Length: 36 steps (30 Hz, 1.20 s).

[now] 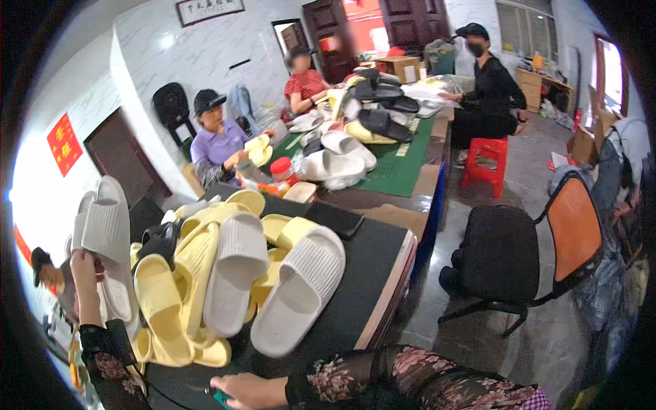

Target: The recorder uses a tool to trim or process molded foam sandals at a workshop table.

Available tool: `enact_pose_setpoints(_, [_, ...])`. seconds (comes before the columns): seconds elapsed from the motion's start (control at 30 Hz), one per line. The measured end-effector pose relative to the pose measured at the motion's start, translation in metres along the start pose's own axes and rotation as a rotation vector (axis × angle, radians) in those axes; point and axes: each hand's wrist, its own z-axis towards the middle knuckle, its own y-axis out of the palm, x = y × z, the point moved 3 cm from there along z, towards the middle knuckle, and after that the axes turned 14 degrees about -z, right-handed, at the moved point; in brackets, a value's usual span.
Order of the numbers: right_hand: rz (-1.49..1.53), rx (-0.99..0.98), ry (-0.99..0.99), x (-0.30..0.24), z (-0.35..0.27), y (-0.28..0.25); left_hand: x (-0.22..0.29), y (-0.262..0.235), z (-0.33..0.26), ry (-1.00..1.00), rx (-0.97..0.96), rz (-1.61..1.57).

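Observation:
My left hand (pixel 85 277) is closed on a light grey slipper (pixel 106 229) with a ribbed strap, raised upright at the left. A second pale slipper shows partly behind it. My right hand (pixel 251 391), low at the near table edge, is closed round a small green-handled tool (pixel 221 398); its kind is mostly hidden by the fingers. Between my hands lies a pile of slippers: a yellow slipper (pixel 162 301), a light grey slipper (pixel 236 273) and another grey slipper (pixel 301 290) at its right side. A black slipper (pixel 158 242) is partly buried.
The black tabletop (pixel 369 273) runs right of the pile. Beyond it, several people sit round a green-matted table (pixel 389 171) heaped with slippers. A red-lidded jar (pixel 281 171) stands between. At the right are an orange-backed chair (pixel 574 225) and a red stool (pixel 486 164).

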Motion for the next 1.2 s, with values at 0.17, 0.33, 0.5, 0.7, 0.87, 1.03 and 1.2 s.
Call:
enact_pose_setpoints(0.17, [-0.069,0.196,-0.047,-0.016,-0.015,-0.015,0.025,0.076,-0.037,-0.204,-0.298,0.078])
enact_pose_setpoints(0.33, [-0.007,0.127,-0.045,-0.026,-0.013,-0.019,0.018,0.073,-0.051,0.426,-0.368,0.402])
enact_pose_setpoints(0.5, [-0.025,-0.033,0.043,-0.011,-0.002,-0.006,0.014,0.057,-0.064,0.367,-0.255,0.316])
enact_pose_setpoints(0.7, [-0.119,0.016,0.127,-0.009,-0.005,-0.026,0.104,0.066,-0.145,0.379,-0.389,0.400])
enact_pose_setpoints(0.87, [-0.241,0.053,0.107,-0.014,-0.002,-0.035,0.137,0.042,-0.213,0.397,-0.432,0.310])
enact_pose_setpoints(1.03, [-0.152,0.032,0.085,-0.018,0.001,-0.013,0.161,-0.015,-0.282,0.389,-0.286,0.033])
enact_pose_setpoints(1.2, [-0.205,0.041,0.025,-0.010,-0.002,-0.010,0.201,-0.052,-0.318,0.302,-0.165,-0.558])
